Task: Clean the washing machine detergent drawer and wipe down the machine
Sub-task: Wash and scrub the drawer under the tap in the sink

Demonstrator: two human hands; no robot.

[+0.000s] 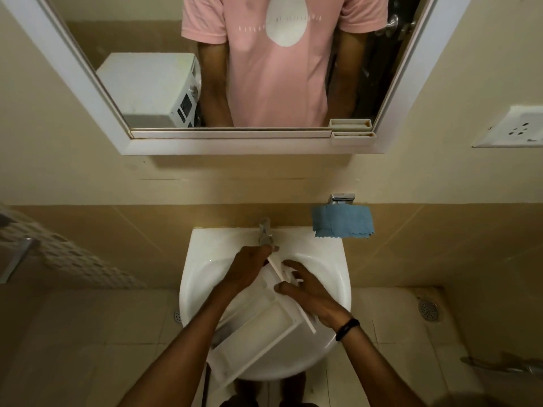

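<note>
The drawer (264, 327) is out and lies across the sink (332, 277), its far end under the tap (265, 230). We think we are washing it now. Wiping the washing machine (147, 89), seen in the mirror (235, 146), looks not done yet. The blue cloth (342, 221) hangs by the wall. Our left hand (249, 268) curls round the drawer's far end. Our right hand (308, 295) rests on it, fingers spread, gripping nothing.

A white plastic detergent drawer (258, 333) lies tilted across the white ceramic basin (199, 245), its near end overhanging the rim. The left hand (246, 268) grips its far end just below the chrome tap (265, 230). The right hand (311, 295) rests spread fingers on the drawer's right side. A blue microfibre cloth (342, 220) hangs on the far wall, right of the tap.
</note>
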